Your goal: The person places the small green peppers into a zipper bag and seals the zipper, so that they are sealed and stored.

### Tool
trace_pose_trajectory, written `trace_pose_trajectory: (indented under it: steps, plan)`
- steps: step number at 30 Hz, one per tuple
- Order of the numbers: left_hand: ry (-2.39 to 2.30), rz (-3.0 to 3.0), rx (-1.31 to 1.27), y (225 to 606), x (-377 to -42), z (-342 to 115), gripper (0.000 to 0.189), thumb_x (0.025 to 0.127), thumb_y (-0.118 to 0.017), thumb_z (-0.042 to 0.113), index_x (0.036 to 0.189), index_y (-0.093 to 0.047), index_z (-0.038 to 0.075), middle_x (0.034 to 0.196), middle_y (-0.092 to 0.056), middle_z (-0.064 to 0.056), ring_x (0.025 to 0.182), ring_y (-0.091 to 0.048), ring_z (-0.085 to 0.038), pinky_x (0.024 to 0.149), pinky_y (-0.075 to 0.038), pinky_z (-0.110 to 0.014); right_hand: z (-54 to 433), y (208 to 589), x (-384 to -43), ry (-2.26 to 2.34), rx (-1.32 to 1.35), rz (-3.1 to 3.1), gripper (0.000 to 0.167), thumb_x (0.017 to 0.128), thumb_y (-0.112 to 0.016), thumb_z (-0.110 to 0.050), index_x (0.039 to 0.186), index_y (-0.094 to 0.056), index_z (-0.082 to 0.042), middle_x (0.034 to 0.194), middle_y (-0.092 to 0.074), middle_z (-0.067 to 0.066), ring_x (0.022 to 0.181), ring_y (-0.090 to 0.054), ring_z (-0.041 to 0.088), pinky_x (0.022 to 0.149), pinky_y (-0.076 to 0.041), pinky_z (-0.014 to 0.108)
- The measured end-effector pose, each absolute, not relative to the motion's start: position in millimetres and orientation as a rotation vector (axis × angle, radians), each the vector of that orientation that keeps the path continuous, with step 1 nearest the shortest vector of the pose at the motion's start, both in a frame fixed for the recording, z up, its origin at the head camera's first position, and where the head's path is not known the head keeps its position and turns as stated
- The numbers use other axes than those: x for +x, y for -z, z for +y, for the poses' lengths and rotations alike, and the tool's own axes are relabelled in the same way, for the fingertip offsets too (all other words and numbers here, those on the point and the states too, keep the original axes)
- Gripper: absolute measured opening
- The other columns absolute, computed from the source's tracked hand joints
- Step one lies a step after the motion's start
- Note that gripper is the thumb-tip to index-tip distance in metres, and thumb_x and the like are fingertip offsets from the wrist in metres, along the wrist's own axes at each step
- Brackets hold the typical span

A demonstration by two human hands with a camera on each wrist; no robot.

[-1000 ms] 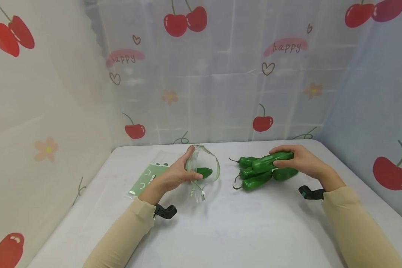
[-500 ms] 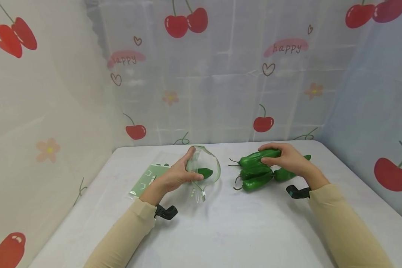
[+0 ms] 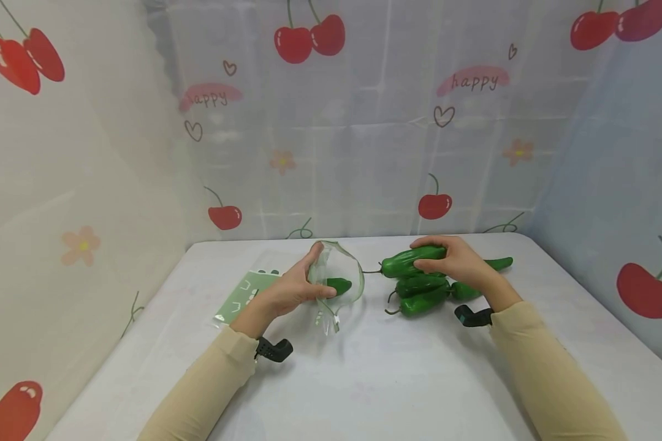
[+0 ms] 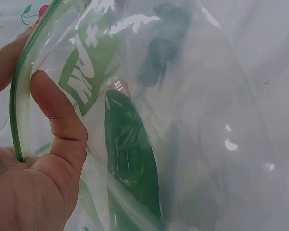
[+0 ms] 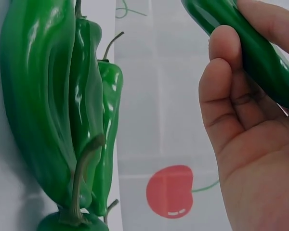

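In the head view, my left hand (image 3: 289, 291) holds the rim of a clear zip bag (image 3: 356, 293), keeping its mouth apart. One green pepper (image 4: 130, 163) lies inside, seen through the plastic in the left wrist view; the thumb is within the green-edged mouth. At the right, my right hand (image 3: 460, 262) grips another green pepper (image 3: 405, 263) by its body, the stem pointing left toward the bag. That pepper is above the pile of several green peppers (image 3: 423, 300), which also appears in the right wrist view as long glossy peppers (image 5: 36, 96) with stems.
The bag's green printed part (image 3: 243, 297) lies on the white table (image 3: 364, 380) behind the left wrist. A cherry-patterned curtain (image 3: 364, 165) walls the back and sides. Each wrist bears a black camera mount (image 3: 274, 350).
My right hand has moved left with the pepper, from over the right part of the pile to nearer the bag. The left hand and bag have stayed put.
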State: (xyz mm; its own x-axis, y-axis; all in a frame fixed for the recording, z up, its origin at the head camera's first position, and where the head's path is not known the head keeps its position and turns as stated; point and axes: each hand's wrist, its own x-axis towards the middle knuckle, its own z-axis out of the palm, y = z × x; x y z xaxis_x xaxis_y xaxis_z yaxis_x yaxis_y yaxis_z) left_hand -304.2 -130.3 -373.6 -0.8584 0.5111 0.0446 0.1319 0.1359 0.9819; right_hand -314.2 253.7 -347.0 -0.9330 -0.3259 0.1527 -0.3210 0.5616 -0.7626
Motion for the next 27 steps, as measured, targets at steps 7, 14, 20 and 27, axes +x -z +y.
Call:
trace_pose_trajectory:
  steps: [7, 14, 20, 27]
  plan:
    - [-1.774, 2.116, 0.621, 375, -304, -130, 0.125, 0.081, -0.088, 0.010, 0.167, 0.000, 0.025, 0.174, 0.009, 0.010, 0.159, 0.011, -0.018, 0.128, -0.018, -0.047, 244, 349, -318, 1.363, -0.572, 2.764, 0.051, 0.089, -0.081, -0.041, 0.134, -0.066, -0.021, 0.122, -0.065, 0.012, 0.094, -0.064, 0.028, 0.085, -0.058, 0.046]
    - [-1.768, 2.147, 0.627, 373, -305, -130, 0.125, 0.080, -0.089, 0.010, 0.168, -0.001, 0.023, 0.174, 0.007, 0.010, 0.159, 0.011, -0.016, 0.129, -0.012, -0.046, 230, 348, -321, 1.437, -0.628, 2.714, 0.048, 0.089, -0.081, -0.037, 0.133, -0.067, -0.022, 0.117, -0.068, 0.011, 0.096, -0.068, 0.037, 0.084, -0.059, 0.046]
    - [-1.782, 2.126, 0.620, 372, -304, -130, 0.125, 0.080, -0.088, 0.009, 0.168, 0.000, 0.022, 0.174, 0.008, 0.010, 0.159, 0.011, -0.018, 0.128, -0.016, -0.046, 217, 349, -322, 1.465, -0.687, 2.727, 0.046, 0.090, -0.082, -0.033, 0.132, -0.068, -0.019, 0.113, -0.069, 0.011, 0.087, -0.067, 0.028, 0.078, -0.059, 0.040]
    - [-1.777, 2.129, 0.624, 373, -303, -128, 0.125, 0.080, -0.089, 0.009, 0.168, -0.001, 0.023, 0.174, 0.006, 0.010, 0.159, 0.011, -0.017, 0.129, -0.014, -0.046, 203, 353, -323, 1.498, -0.694, 2.731, 0.047, 0.090, -0.082, -0.031, 0.131, -0.068, -0.015, 0.106, -0.070, 0.010, 0.083, -0.066, 0.026, 0.071, -0.057, 0.033]
